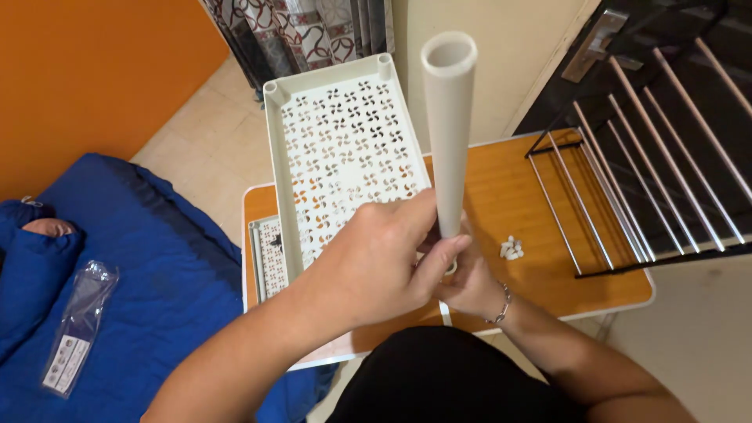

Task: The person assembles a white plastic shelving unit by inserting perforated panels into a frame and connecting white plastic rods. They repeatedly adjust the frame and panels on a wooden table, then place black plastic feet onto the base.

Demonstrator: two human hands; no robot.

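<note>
**Two hands on an upright plastic tube, over a small desk**

Left hand (376,262): closed round the lower end of a pale cream, hollow plastic tube (449,117), fingers and thumb wrapped about it; right hand (468,282): set just below and behind the left, mostly hidden by it, a thin metal bracelet (502,305) on the wrist; it sits at the foot of the tube, but whether it grips the tube cannot be told.

Tube: held upright above the near part of the desk, its open round mouth tilted towards the camera; its lower end is lost between the two hands.

White perforated plastic shelf tray (341,149) with a pinwheel cut-out pattern and round corner sockets: propped at a slant, just left of the tube, its near end behind the left hand; a second tray (269,258) of the same pattern lies flat beneath it at the left of the desk.

Wooden-topped desk (509,196) with white edging: carries the trays; a small heap of white plastic pieces (511,248) lies near the right hand; a black wire rack (595,211) with pale rods rests on its far right corner.

Blue padded quilt (157,282): on the left, bearing a clear plastic packet (78,329).
</note>
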